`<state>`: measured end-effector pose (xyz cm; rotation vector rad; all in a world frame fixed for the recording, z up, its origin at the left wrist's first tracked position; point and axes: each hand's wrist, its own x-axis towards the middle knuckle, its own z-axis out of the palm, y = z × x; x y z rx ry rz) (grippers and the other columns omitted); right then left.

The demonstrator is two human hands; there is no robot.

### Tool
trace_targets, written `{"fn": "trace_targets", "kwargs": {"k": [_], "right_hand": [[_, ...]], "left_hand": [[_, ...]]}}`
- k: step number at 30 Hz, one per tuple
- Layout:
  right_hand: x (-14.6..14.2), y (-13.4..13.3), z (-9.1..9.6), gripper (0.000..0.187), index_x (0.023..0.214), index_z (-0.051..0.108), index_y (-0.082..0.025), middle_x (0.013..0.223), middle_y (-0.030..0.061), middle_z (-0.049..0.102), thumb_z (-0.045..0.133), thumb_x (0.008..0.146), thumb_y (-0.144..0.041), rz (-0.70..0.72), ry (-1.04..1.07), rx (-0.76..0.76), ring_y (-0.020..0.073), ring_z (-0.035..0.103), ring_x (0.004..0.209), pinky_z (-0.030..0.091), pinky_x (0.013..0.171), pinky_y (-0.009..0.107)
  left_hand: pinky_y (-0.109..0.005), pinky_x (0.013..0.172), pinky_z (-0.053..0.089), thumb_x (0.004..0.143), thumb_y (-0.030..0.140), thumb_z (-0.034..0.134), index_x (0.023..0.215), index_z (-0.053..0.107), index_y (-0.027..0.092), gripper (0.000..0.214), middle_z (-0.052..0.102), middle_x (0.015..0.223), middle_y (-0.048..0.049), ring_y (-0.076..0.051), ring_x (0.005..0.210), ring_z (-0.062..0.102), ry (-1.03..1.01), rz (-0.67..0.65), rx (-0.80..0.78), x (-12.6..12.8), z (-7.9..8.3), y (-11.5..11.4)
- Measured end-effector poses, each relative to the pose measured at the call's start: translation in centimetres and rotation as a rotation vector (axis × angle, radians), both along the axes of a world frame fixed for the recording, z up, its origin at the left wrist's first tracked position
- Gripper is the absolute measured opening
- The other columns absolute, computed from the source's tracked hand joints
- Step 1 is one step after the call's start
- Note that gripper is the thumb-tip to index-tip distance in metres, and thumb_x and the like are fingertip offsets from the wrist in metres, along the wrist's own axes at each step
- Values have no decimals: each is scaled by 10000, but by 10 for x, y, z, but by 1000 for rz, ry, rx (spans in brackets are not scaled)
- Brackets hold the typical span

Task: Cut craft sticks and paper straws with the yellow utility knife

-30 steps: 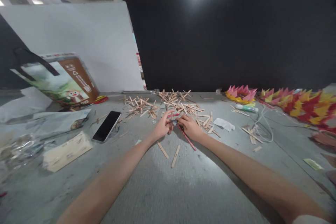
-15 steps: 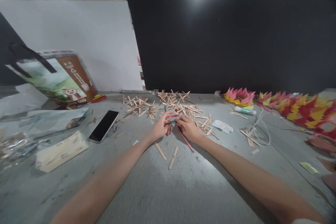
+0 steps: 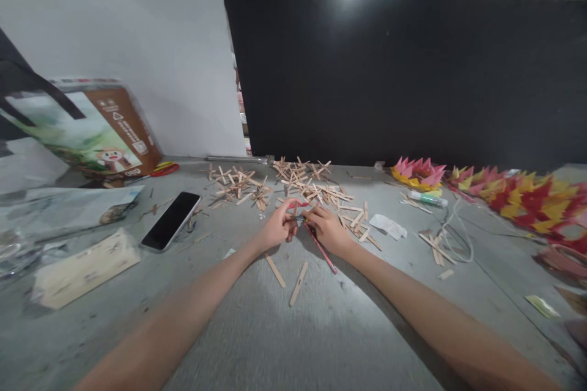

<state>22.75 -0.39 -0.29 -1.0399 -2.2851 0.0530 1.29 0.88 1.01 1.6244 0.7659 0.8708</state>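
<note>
My left hand (image 3: 276, 226) and my right hand (image 3: 327, 230) meet over the middle of the grey table, with fingers curled. Between their fingertips is a small dark, metallic-looking thing (image 3: 300, 218); its kind is too small to tell. The fingers of both hands are closed around it. A thin pink, pencil-like stick (image 3: 323, 252) slants out from under my right hand toward me. Some red (image 3: 299, 204) shows just beyond the fingertips. Closer to me lie two flat wooden craft sticks, one (image 3: 275, 270) near my left wrist and another (image 3: 299, 284) to its right.
Behind my hands spreads a pile of wooden craft sticks (image 3: 298, 176), many crossed. On the left are a phone (image 3: 171, 221), a printed bag (image 3: 105, 140) and a plastic-wrapped packet (image 3: 87, 269). To the right lie crumpled white paper (image 3: 388, 225), a white cable (image 3: 458, 232), a glue stick (image 3: 427, 198) and folded-paper crowns (image 3: 418, 173).
The view has shifted slightly, so things on the left appear farther left and the near craft sticks lower. Both hands keep about the same pose around the small dark thing.
</note>
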Motion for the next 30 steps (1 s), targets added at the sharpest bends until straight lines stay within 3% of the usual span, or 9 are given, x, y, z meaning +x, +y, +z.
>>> {"fn": "trace_targets", "kwargs": {"k": [5,14,30], "right_hand": [[-1,0,0,404,1334,647,-239,1096,104,668,473,1010,-72,9,12,-7,264,585,1050,497,970,441],[-2,-1,2,444,1332,652,-241,1095,101,671,487,981,-26,2,-10,-1,263,592,1054,502,939,424],[-2,-2,3,377,1304,649,-225,1097,112,667,471,1012,-67,-17,-51,2,279,575,1077,497,934,427]], "left_hand": [[-194,457,372,814,136,527,1405,425,195,603,549,557,88,-102,402,466,21,15,-1,0,3,-1],[-188,450,378,823,126,507,1439,414,221,630,541,561,96,-98,396,465,32,30,-6,-1,-10,5],[-184,479,408,847,135,531,1440,406,233,614,526,587,96,-91,437,492,31,18,-10,-3,-7,2]]}}
